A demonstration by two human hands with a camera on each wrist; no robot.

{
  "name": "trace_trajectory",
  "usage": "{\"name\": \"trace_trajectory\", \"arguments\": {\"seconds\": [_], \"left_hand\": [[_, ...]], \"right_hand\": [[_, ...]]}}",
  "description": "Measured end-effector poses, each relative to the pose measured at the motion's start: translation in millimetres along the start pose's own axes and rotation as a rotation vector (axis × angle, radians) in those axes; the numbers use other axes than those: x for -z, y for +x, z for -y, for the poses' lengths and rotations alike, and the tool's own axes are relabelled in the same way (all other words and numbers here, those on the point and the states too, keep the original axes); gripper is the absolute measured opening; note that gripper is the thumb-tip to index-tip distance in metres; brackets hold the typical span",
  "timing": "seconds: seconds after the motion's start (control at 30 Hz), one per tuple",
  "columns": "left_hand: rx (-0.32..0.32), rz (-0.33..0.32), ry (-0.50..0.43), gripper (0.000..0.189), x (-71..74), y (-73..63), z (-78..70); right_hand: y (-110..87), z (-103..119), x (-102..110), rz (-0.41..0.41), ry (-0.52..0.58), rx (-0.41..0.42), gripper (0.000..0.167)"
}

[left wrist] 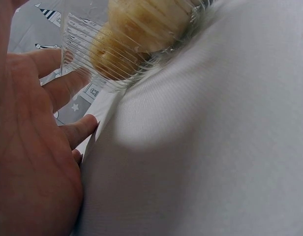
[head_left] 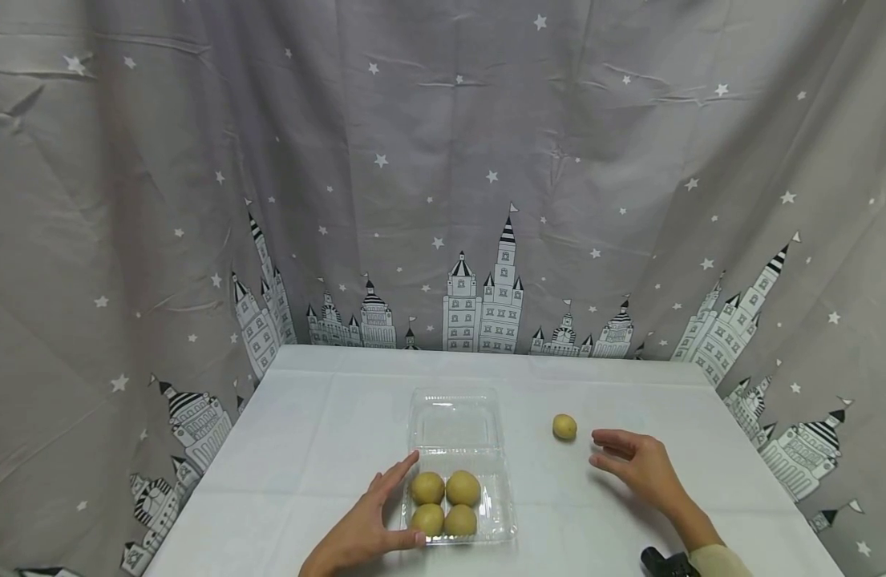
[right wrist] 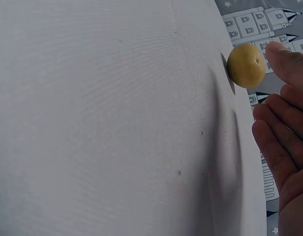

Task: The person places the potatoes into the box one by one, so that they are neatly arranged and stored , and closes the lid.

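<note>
A clear plastic clamshell box (head_left: 496,513) lies with its lid folded back, and several small yellow potatoes (head_left: 463,487) sit in its left part. My left hand (head_left: 366,521) spans the box's left side, thumb at the front corner and fingers along the wall. In the left wrist view, fairly straight fingers (left wrist: 68,88) touch the ribbed plastic, with potatoes (left wrist: 141,29) behind it. Right of the box, one loose potato (head_left: 564,427) rests on the cloth. Just right of it is my right hand (head_left: 641,469), apart from it, thumb and fingers spread with nothing between them.
A white cloth (head_left: 327,425) covers the table. The box's open lid (head_left: 453,418) lies toward the back. Behind the table hangs a grey curtain (head_left: 414,160) with stars and castles. A black device (head_left: 666,563) is at the right wrist by a light sleeve (head_left: 718,561).
</note>
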State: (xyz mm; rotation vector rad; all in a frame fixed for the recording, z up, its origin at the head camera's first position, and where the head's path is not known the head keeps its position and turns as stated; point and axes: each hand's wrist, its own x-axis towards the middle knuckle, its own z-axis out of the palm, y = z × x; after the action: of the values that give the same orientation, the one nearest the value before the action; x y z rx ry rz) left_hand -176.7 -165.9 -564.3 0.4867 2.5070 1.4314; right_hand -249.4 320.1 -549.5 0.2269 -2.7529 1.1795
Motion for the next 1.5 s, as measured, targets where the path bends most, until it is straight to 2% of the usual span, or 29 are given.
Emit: {"name": "trace_trajectory", "arguments": {"seconds": [0.5,0.93,1.23,1.5], "left_hand": [[0.005,0.011,-0.010,0.118,0.7,-0.3,-1.7],[0.008,0.016,-0.004,0.118,0.2,0.8,-1.3],[-0.007,0.016,-0.006,0.117,0.0,1.3,-0.7],[-0.018,0.015,-0.011,0.117,-0.3,2.1,-1.8]], "right_hand": [[11.5,-5,-1,0.025,0.037,-0.003,0.048],[25.5,-6,-6,0.075,0.083,-0.059,0.056],[37.3,-7,-13,0.113,0.159,-0.002,0.058],[47.2,-2,-20,0.124,0.169,-0.011,0.058]]}}
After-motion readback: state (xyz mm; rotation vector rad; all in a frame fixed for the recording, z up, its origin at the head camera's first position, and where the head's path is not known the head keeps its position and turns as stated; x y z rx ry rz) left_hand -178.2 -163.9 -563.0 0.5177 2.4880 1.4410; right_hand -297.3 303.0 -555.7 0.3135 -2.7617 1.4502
